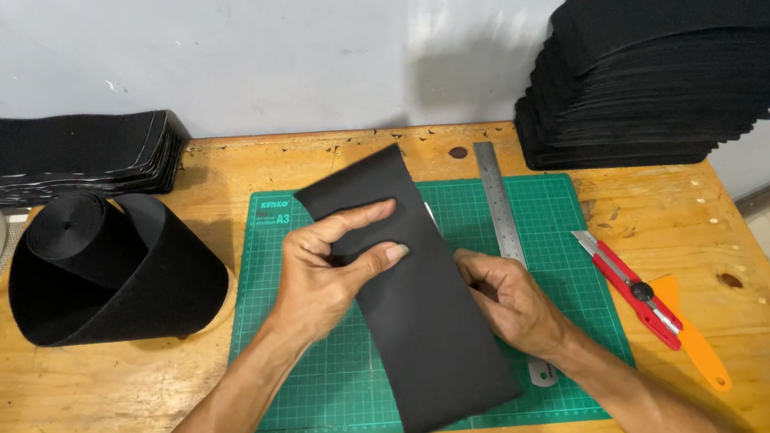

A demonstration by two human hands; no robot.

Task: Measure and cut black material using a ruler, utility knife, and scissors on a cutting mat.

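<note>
the strip (pixel 425 335), a long piece of black fabric, lies slantwise over the green mat (pixel 344 380), its far end raised near the mat's top edge and its near end reaching the mat's front edge. the left hand (pixel 329 269) grips the strip's left edge near the upper half: thumb and forefinger lie on top of the fabric, the other fingers curl beneath, so the hand is pinching the strip. the right hand (pixel 511 303) sits at the strip's right edge about midway down; its fingertips are tucked under or against the fabric and the fingers are bent close together. whether it pinches the edge or only presses on it cannot be told, since the strip hides the tips.

a steel ruler (pixel 502 215) lies along the mat just right of the strip, partly covered by the right hand and wrist. a red knife (pixel 632 287) rests on the wooden table (pixel 93 414) right of the mat, with an orange tool (pixel 699 346) just beside it. a roll (pixel 113 271) of black fabric stands on the table left of the mat, partly unwound. a low stack (pixel 59 158) of cut black pieces sits behind it at the wall, and a tall stack (pixel 673 76) stands at the far right corner.
</note>
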